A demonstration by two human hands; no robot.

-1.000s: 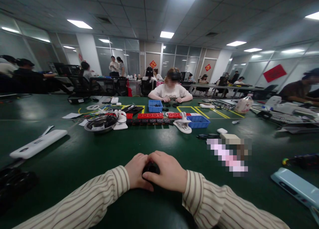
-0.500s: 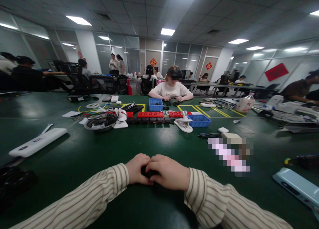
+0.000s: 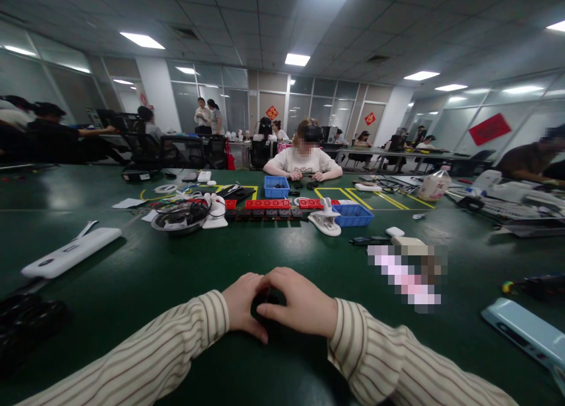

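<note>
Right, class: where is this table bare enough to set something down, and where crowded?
Bare table lies between the left hand, the white flat device and the red blocks. Another runs from the right hand to the pale blue case. Both hands clasp a small black object. Crowded: the strip around the blue bin.

Green table (image 3: 132, 276) — white power bank (image 3: 70, 252), blue bin (image 3: 276, 186), red blocks (image 3: 267, 204)

Ahead of the dark part (image 3: 263, 300) cupped in your left hand (image 3: 242, 305) and right hand (image 3: 302, 305), the green table (image 3: 176, 265) was bare up to the red block row (image 3: 267, 205). Left of it, the white power bank (image 3: 70, 253) blocked. Right of it, the blurred pink strip (image 3: 404, 276) and pale blue case (image 3: 521, 332) did.
</note>
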